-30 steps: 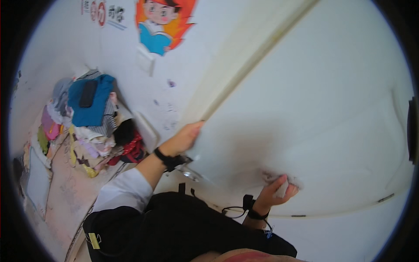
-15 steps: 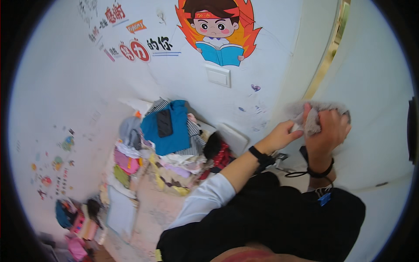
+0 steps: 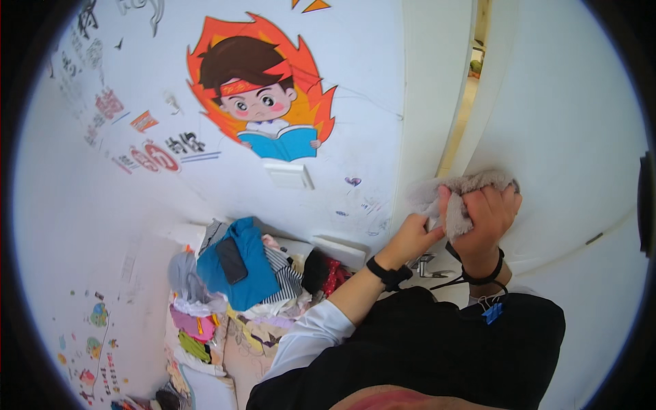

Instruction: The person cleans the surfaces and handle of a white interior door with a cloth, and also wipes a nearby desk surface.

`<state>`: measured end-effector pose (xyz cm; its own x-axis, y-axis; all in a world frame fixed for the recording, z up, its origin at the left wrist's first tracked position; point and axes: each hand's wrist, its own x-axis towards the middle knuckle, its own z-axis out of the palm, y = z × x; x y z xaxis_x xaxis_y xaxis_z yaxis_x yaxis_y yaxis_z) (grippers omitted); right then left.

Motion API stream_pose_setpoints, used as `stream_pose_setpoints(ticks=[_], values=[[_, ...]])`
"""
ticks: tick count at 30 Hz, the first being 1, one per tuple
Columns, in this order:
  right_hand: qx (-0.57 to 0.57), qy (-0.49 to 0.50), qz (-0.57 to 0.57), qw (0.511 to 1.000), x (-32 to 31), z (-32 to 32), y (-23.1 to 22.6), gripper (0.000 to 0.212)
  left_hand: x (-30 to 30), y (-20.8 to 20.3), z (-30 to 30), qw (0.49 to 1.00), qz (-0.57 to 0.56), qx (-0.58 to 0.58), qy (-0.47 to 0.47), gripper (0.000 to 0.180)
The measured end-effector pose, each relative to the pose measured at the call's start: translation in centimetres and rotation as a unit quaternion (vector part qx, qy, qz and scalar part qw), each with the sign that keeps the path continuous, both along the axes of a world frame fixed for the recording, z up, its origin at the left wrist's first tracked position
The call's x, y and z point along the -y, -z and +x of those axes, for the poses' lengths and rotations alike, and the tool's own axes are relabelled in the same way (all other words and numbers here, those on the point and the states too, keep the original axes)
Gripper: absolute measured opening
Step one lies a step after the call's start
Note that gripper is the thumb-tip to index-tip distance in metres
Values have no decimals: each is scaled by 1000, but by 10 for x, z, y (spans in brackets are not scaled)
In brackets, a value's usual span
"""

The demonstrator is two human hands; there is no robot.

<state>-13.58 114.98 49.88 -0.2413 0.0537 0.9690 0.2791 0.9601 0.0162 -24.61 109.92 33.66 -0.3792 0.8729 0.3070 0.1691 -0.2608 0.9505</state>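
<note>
The right hand (image 3: pixel 486 217) is closed round a grey cloth (image 3: pixel 459 195), its grip clamped on the bunched fabric with the fingers curled over the top and the back of the hand toward the camera. The cloth is held up against the edge of a white door (image 3: pixel 567 137), at the spot where the door meets its frame (image 3: pixel 437 89), and loose folds hang out to the left of the fist. The left hand (image 3: pixel 408 239) is just beside it, lower and to the left, its fingertips touching the hanging part of the cloth; whether its grip pinches the cloth or only rests on it I cannot tell. Both wrists carry black bands, and a blue clip (image 3: pixel 492 313) hangs near the right wrist. The left forearm is in a white sleeve (image 3: pixel 311 335) above dark clothing. To the left, the white wall (image 3: pixel 102 225) carries a cartoon sticker (image 3: pixel 263 92) of a child reading a blue book before orange flames, with a white switch plate (image 3: pixel 290 175) just below it. Further down lies a heap of clothes (image 3: pixel 232 280), a blue garment on top with a dark phone (image 3: pixel 232 260) lying on it.
</note>
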Motion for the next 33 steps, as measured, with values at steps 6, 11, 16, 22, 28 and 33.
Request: stream_pose_setpoints(ticks=[6,11,16,22,28,33], values=[[35,-7,-7,999,-3,2,6,27,14,-41,2,988,97,-116,-15,50],[56,5,12,998,-8,0,7,26,9,-35,-1,993,95,-60,20,42],[69,10,-8,998,-5,-3,2,28,9,-31,-6,991,112,-47,55,42],[77,-2,-4,997,-2,-8,10,22,6,-22,-10,987,148,-15,53,44],[100,-11,-43,994,5,-10,14,20,11,-17,-13,991,125,-6,42,49],[129,7,-5,992,4,-10,6,24,8,-19,-9,989,144,13,42,49]])
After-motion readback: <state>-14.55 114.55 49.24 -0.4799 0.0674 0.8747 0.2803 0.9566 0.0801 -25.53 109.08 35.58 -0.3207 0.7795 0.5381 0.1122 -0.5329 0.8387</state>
